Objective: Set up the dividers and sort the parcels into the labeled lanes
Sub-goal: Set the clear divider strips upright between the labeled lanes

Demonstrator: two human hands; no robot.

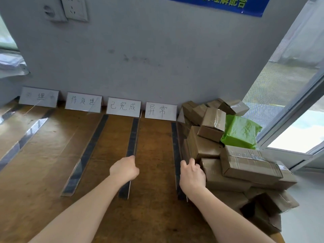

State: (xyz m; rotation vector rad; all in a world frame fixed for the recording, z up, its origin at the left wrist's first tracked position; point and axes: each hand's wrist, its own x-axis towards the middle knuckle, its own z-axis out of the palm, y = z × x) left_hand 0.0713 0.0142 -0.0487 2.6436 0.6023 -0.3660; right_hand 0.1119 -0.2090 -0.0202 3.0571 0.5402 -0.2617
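Several clear acrylic dividers with dark base strips stand in rows on the wooden table [154, 190]. My left hand [124, 168] grips the top edge of one divider [132, 135]. My right hand [191, 174] holds the rightmost divider [175, 137], which stands against a heap of brown cardboard parcels [245, 165]. A green plastic parcel [241, 131] lies on top of that heap. Several white label cards [123, 106] with handwritten characters stand along the wall, one at the head of each lane.
Two more dividers [85, 155] lie further left, with another clear panel [26, 135] beyond them. The parcel heap fills the table's right end by a glass door frame [289, 109]. A socket plate [74, 7] is on the wall above.
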